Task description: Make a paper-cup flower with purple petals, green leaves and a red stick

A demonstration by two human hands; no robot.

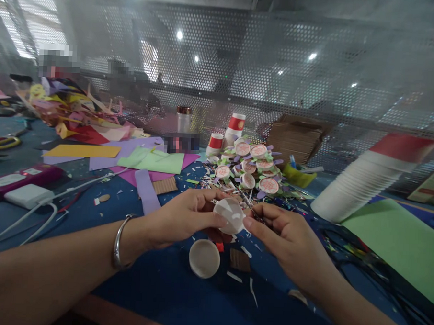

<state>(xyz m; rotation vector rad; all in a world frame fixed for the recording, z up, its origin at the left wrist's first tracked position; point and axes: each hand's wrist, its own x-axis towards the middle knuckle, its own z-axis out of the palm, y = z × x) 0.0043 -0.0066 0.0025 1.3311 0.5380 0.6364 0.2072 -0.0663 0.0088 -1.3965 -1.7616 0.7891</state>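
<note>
My left hand [189, 214], with a silver bangle at the wrist, pinches a round white paper cup base [229, 215] by its left side. My right hand [282, 227] is closed around a thin, dark metal tool [254, 205] whose tip points up and left; its kind is partly hidden by the fingers. The right thumb reaches the right edge of the cup base. Just below the hands, a second round, pale cup base [204, 258] lies on the blue table [153, 294]. Beside it sits a small brown corrugated cardboard piece [240, 260].
Behind my hands is a pile of decorated paper discs [251, 166]. Stacked paper cups [370, 179] lean at the right, beside green paper [400, 242]. Coloured sheets [152, 159] and a white charger with cable [29, 196] lie left. A perforated metal screen [221, 62] stands behind.
</note>
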